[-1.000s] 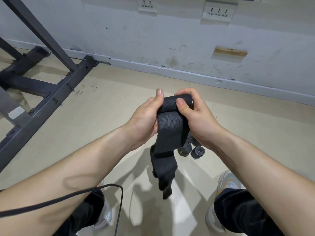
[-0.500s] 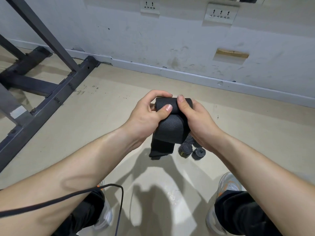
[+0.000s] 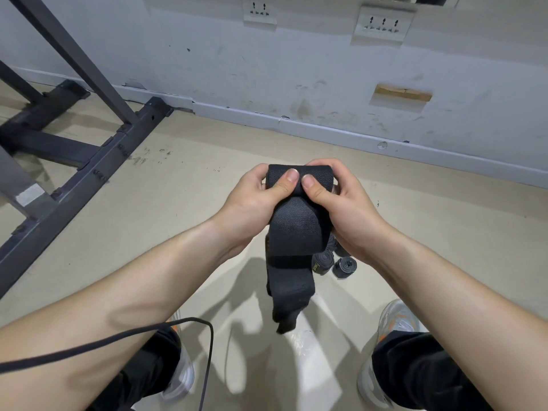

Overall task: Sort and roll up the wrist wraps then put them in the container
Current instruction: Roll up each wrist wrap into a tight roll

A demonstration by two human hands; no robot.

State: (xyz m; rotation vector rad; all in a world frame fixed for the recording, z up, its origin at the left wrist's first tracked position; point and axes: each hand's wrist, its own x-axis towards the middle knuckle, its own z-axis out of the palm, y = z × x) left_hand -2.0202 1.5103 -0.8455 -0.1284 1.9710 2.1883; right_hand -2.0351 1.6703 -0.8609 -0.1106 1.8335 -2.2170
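Head view: both hands grip one black wrap at chest height above the floor, left hand and right hand curled round its rolled top, thumbs pressed side by side; its loose tail hangs down. Rolled wraps lie on the floor below

Bright, even overhead light; soft multiple shadows on the floor; wide-angle bending at edges.
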